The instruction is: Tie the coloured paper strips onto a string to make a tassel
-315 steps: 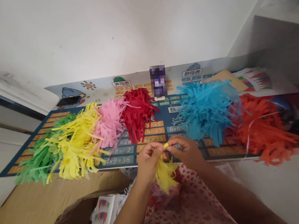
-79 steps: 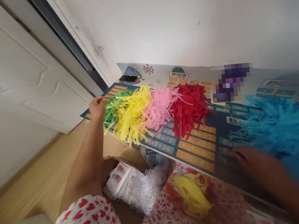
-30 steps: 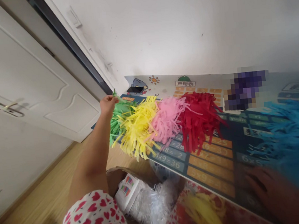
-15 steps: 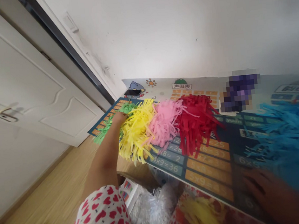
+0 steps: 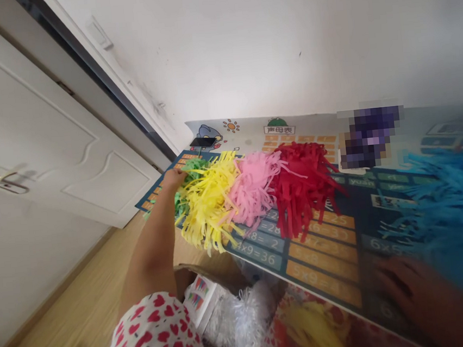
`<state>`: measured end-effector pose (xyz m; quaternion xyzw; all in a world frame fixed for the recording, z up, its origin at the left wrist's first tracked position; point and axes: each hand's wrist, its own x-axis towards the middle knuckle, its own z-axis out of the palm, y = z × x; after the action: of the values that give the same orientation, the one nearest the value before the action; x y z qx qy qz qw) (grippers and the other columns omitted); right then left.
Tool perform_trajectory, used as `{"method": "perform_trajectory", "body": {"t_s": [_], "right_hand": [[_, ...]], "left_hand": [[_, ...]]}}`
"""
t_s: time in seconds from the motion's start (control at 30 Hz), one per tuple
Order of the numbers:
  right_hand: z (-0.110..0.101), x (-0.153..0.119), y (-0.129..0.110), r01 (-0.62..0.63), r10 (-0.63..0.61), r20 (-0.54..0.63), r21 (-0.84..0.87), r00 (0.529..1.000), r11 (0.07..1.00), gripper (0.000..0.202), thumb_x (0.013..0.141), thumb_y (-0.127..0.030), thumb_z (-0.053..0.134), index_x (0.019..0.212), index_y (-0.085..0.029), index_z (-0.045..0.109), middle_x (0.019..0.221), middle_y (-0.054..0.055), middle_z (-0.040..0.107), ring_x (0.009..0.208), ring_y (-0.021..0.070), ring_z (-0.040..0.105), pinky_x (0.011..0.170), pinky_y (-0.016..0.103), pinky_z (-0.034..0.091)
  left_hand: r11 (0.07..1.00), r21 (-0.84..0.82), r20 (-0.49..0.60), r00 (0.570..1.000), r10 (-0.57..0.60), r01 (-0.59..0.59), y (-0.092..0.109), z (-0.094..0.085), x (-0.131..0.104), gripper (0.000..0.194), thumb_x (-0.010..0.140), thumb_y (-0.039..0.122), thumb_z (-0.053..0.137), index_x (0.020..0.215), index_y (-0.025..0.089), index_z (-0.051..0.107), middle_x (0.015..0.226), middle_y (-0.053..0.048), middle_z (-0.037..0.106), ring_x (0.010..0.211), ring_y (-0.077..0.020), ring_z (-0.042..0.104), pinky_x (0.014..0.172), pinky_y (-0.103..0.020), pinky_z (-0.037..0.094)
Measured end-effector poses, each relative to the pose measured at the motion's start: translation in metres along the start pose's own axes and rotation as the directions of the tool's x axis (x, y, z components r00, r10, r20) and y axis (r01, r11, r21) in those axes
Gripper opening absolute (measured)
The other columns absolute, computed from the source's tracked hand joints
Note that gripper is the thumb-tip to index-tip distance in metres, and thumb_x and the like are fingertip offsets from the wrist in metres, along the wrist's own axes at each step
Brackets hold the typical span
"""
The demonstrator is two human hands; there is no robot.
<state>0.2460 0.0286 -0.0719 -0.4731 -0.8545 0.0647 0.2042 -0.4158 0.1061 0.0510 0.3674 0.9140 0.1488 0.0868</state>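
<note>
A: What's just changed?
B: The left hand, left of centre in the frame, has slid slightly leftward at the green tassel; fewer green strands show left of the wrist. The work seems centred on that tassel.
A: Gripping it?
B: Fingers look drawn together against its upper part; I can't tell whether they hold it.
A: The right hand?
B: Lower right, over the mat, near the blue tassel; too blurred to tell if it holds anything.
A: Against the earliest frame?
B: Both hands met at a yellow bundle then; now they're well apart, and it lies untouched, bottom, right of centre.
</note>
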Motion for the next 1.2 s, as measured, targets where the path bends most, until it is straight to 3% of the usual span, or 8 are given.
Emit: {"method": "perform_trajectory", "body": {"t_s": [0.2,0.33,0.47,0.6,0.77,0.97,1.1,1.2], "right_hand": [[0.003,-0.001,0.004,0.061,-0.061,0.006,0.017,0.998,0.998,0.045,0.095,-0.048,0.040,0.095,-0.018,0.073,0.099,0.012,0.070,0.090,0.0251,0.066,0.081,0.040,0.052],[0.000,0.001,0.002,0.084,-0.084,-0.019,0.011,0.996,0.996,0.047,0.096,-0.050,0.038,0.095,-0.018,0.073,0.097,0.012,0.070,0.089,0.0251,0.065,0.080,0.040,0.052],[-0.004,0.003,0.000,0.090,-0.089,-0.018,0.023,0.996,0.996,0.047,0.095,-0.051,0.039,0.093,-0.019,0.073,0.096,0.011,0.070,0.088,0.0252,0.066,0.079,0.040,0.052],[-0.006,0.004,-0.003,0.093,-0.092,-0.037,0.040,0.995,0.995,0.047,0.095,-0.051,0.039,0.091,-0.019,0.073,0.095,0.012,0.070,0.086,0.0254,0.066,0.078,0.040,0.053],[-0.008,0.005,-0.005,0.107,-0.106,-0.049,0.024,0.993,0.994,0.050,0.096,-0.052,0.037,0.091,-0.018,0.073,0.094,0.013,0.070,0.087,0.0265,0.065,0.078,0.041,0.053],[-0.007,0.005,-0.003,0.091,-0.090,-0.034,0.037,0.995,0.995,0.050,0.096,-0.052,0.037,0.091,-0.018,0.073,0.095,0.011,0.070,0.085,0.0255,0.066,0.076,0.041,0.053],[-0.007,0.006,-0.004,0.102,-0.101,-0.040,0.044,0.994,0.994,0.051,0.096,-0.053,0.037,0.091,-0.018,0.074,0.093,0.011,0.071,0.083,0.0252,0.066,0.074,0.040,0.053],[-0.010,0.007,-0.007,0.100,-0.099,-0.048,0.028,0.994,0.995,0.052,0.097,-0.052,0.036,0.091,-0.016,0.074,0.093,0.012,0.071,0.083,0.0251,0.066,0.075,0.040,0.053]], "left_hand": [[0.978,-0.203,-0.126,0.992,0.010,-0.036,-0.007,-0.036,-0.009,0.028,0.083,0.037,0.066,0.095,0.012,0.070,0.074,0.000,0.066,0.065,-0.0147,0.060,0.060,-0.026,0.049],[0.939,-0.329,-0.123,0.991,0.059,-0.096,-0.008,-0.050,-0.021,0.030,0.070,0.037,0.067,0.085,0.012,0.073,0.056,0.002,0.060,0.053,-0.0122,0.052,0.052,-0.023,0.041],[0.900,-0.417,-0.027,0.991,0.130,-0.129,-0.006,-0.053,-0.035,0.029,0.058,0.038,0.072,0.074,0.014,0.073,0.057,0.000,0.064,0.055,-0.0133,0.054,0.052,-0.022,0.042],[0.885,-0.449,0.053,0.985,0.164,-0.123,-0.004,-0.044,-0.049,0.024,0.051,0.036,0.074,0.062,0.015,0.070,0.058,-0.002,0.066,0.056,-0.0142,0.056,0.054,-0.024,0.043],[0.877,-0.460,-0.008,0.988,0.155,-0.141,-0.007,-0.037,-0.057,0.022,0.056,0.038,0.070,0.062,0.016,0.068,0.056,-0.001,0.064,0.052,-0.0130,0.053,0.053,-0.024,0.041],[0.927,-0.334,-0.147,0.981,0.129,-0.172,-0.011,-0.049,-0.057,0.018,0.061,0.034,0.066,0.063,0.016,0.066,0.050,0.000,0.058,0.052,-0.0154,0.055,0.049,-0.024,0.037],[0.946,-0.221,-0.223,0.956,0.189,-0.239,0.001,-0.051,-0.060,0.031,0.075,0.040,0.055,0.091,0.017,0.069,0.069,-0.002,0.069,0.061,-0.0152,0.060,0.053,-0.023,0.040],[0.955,-0.120,-0.165,0.954,0.249,-0.271,0.012,-0.046,-0.062,0.036,0.079,0.044,0.055,0.100,0.019,0.069,0.079,-0.002,0.073,0.066,-0.0150,0.063,0.058,-0.022,0.044]]}}
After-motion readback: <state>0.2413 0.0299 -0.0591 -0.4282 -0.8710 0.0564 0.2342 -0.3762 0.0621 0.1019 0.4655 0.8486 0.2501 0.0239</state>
